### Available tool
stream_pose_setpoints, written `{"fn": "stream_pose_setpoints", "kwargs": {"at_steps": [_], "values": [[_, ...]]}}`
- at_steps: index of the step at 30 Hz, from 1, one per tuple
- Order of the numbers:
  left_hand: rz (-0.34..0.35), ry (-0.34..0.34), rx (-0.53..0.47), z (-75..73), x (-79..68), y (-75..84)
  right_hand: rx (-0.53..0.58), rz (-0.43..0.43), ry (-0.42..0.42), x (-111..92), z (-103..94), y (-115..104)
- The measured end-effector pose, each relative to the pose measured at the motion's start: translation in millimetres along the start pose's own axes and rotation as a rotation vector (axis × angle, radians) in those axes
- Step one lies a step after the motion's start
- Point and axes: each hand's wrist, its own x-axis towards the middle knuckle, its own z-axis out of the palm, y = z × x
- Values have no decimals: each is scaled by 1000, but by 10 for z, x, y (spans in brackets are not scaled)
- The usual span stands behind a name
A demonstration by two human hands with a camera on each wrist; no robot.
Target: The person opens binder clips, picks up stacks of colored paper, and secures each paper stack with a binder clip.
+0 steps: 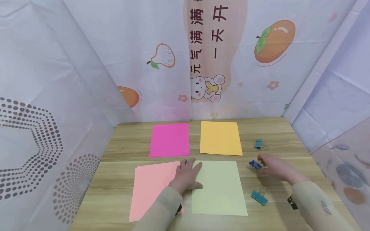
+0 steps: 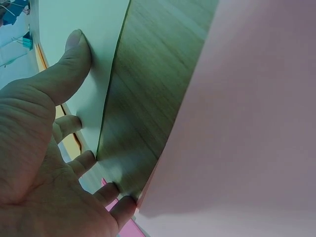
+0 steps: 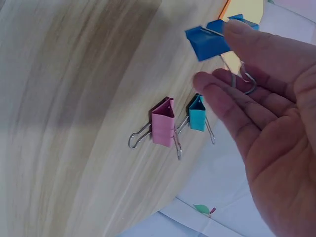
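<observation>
Right hand pinching a blue binder clip to the right of the pale-green sheet.
Its silver wire handle points palmward; its long axis slants down rightward in the head view. Left hand spread, gripping nothing.

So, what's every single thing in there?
table: 1, wood-brown, under the papers
magenta paper: 1, magenta, back left
yellow paper: 1, orange-yellow, right of magenta
pink paper: 1 pile, light pink, front left
green paper: 1, pale green, front middle
far teal binder clip: 1, teal, back right
near teal binder clip: 1, teal, front right
pink binder clip: 1, pink, beside a teal one
blue binder clip: 1, blue, in right grip
backdrop: 1, white with fruit prints, behind table
side drapes: 2, whitish, left and right
black wrist gear: 2, black, at wrists
sleeves: 2, cream, front
left grip: 1, bare, across pink and green papers
right grip: 1, bare, right side
</observation>
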Motion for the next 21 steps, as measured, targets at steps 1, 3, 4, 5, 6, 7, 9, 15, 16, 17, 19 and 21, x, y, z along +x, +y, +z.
{"fn": "stream_pose_setpoints", "kwargs": {"at_steps": [1,3,4,5,6,7,9,15,16,17,19,21], "values": [[1,0,-2,7,3,2,-15,-10,15,-13,7,5],[-2,-2,-1,22,16,0,-49,-34,53,-32,24,12],[-3,0,3,25,19,-1,-63,-44,74,-41,31,14],[-4,1,5,29,24,-4,-79,-54,96,-48,38,15],[-4,0,7,31,27,-5,-91,-62,115,-52,45,18],[-4,-5,8,32,31,-6,-95,-66,132,-55,50,17],[-3,-4,11,29,32,-4,-80,-59,153,-57,56,14],[-6,-1,4,19,22,4,-16,-27,168,-46,71,31],[-6,1,5,18,19,4,-13,-25,171,-46,78,36],[-7,3,6,18,16,4,-16,-30,176,-45,91,42],[-6,6,6,16,10,5,-22,-35,189,-48,116,48],[-5,8,7,13,3,7,-32,-45,202,-54,133,54]]}}
